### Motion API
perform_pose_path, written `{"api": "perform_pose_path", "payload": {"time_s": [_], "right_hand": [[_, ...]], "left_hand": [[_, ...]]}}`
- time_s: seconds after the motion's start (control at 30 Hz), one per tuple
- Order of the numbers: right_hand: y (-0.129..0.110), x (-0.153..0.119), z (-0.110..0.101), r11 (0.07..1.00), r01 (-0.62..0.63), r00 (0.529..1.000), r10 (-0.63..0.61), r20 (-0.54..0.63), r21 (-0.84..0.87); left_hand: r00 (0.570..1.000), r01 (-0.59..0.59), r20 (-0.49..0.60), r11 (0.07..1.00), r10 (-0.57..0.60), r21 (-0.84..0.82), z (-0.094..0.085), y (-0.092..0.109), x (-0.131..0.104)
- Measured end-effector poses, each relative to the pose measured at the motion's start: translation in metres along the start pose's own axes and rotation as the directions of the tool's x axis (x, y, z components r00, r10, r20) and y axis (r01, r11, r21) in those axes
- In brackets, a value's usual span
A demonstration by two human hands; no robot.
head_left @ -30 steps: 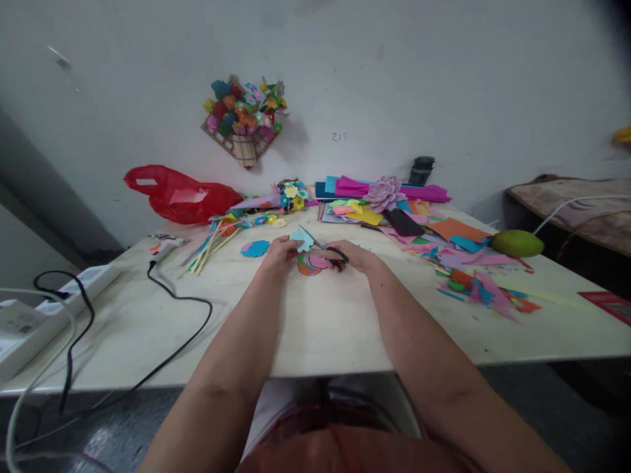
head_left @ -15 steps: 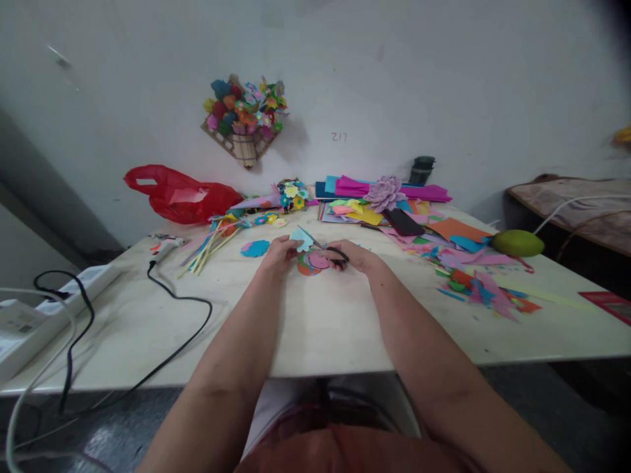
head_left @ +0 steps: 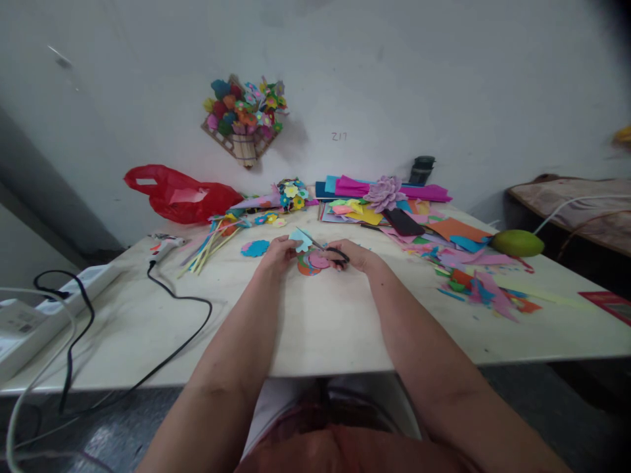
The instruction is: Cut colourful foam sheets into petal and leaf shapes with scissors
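Observation:
My left hand pinches a light blue piece of craft paper with a scalloped edge. Black-handled scissors are gripped in my right hand, their blades pointing left at the blue piece's right side. Whether the blades touch the paper is too small to tell. Below both hands lie round pink and orange cutouts, partly covered by my fingers. A blue and pink scalloped cutout rests on the table just left of my left hand.
Paper scraps lie at the right, near a green oval object. Stacked coloured sheets and a dark phone are at the back. On the left are a glue gun, its cord, a power strip and a red bag.
The light blue piece and the scissors have shifted very slightly. Both hands keep nearly the same place and hold.

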State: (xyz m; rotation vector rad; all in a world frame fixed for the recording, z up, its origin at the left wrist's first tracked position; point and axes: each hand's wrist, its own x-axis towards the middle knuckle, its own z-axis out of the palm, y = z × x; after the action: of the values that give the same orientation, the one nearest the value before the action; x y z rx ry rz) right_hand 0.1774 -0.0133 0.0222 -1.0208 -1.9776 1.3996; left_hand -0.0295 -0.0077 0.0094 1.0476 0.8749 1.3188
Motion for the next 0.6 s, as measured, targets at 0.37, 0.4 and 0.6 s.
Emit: {"api": "perform_pose_path", "payload": {"time_s": [0.37, 0.4, 0.6], "right_hand": [[0.0006, 0.0005, -0.0002, 1.0, -0.015, 1.0, 0.015, -0.012, -0.013], [0.0001, 0.0002, -0.0001, 1.0, -0.017, 1.0, 0.017, -0.015, -0.011], [-0.0016, -0.0011, -0.0002, 1.0, -0.004, 1.0, 0.004, -0.009, -0.016]], "left_hand": [[0.999, 0.023, -0.028, 1.0, -0.022, 0.015, 0.0009, 0.0026, -0.0008], [0.999, 0.02, -0.027, 1.0, -0.02, 0.019, 0.0005, 0.0026, -0.0006], [0.999, 0.018, -0.027, 0.999, -0.017, 0.041, -0.0002, 0.0033, -0.0013]]}}
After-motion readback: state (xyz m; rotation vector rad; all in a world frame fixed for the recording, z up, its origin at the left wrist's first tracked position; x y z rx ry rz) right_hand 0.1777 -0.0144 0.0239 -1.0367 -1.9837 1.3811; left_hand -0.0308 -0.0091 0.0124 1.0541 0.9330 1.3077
